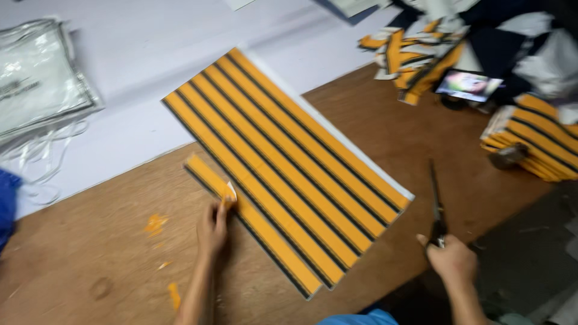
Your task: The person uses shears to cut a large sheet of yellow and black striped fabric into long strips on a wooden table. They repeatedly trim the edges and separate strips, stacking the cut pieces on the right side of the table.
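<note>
A large sheet (pixel 289 162) of orange strips edged in black lies slanted across the brown table (pixel 90 253). Along its left edge a narrow orange strip (pixel 208 174) is partly split away from the sheet. My left hand (pixel 212 230) pinches that strip's curled near end between its fingertips. My right hand (pixel 451 259) is at the table's near right edge, closed on the handles of dark scissors (pixel 435 201) whose blades point away from me and look shut.
A stack of clear plastic bags (pixel 36 78) lies on white sheeting at far left. Piles of orange-striped pieces (pixel 536 141) sit at right, more at top right beside a small lit screen (pixel 468 84). Orange scraps (pixel 155 224) dot the table.
</note>
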